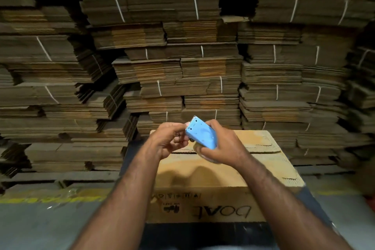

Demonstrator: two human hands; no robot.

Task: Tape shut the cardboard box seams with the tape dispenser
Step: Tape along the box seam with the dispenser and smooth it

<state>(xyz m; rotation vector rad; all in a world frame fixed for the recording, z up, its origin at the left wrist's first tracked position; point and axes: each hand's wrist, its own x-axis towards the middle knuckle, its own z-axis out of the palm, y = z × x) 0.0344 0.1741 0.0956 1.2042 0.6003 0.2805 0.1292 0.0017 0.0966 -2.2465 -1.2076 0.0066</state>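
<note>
The dispenser (202,135), blue with a toothed blade at its upper end, is gripped in the right hand (220,145), whose fingers are curled round its lower part. The left hand (168,140) is brought up against it from 9 o'clock, fingertips pinched at the blade end, seemingly to find or pull the tape's free end; no tape strip can be made out.

Both hands are held above the box (213,170), which lies directly below them, toward 6 o'clock. Its top flaps are folded down, and the centre seam (261,149) is seen running out toward 3 o'clock, bare of tape as far as can be told.

So the task is judged barely begun: flaps closed, dispenser being readied, every seam left to tape.

Bundled stacks (182,46) of flat cardboard fill the background at 12 o'clock.
</note>
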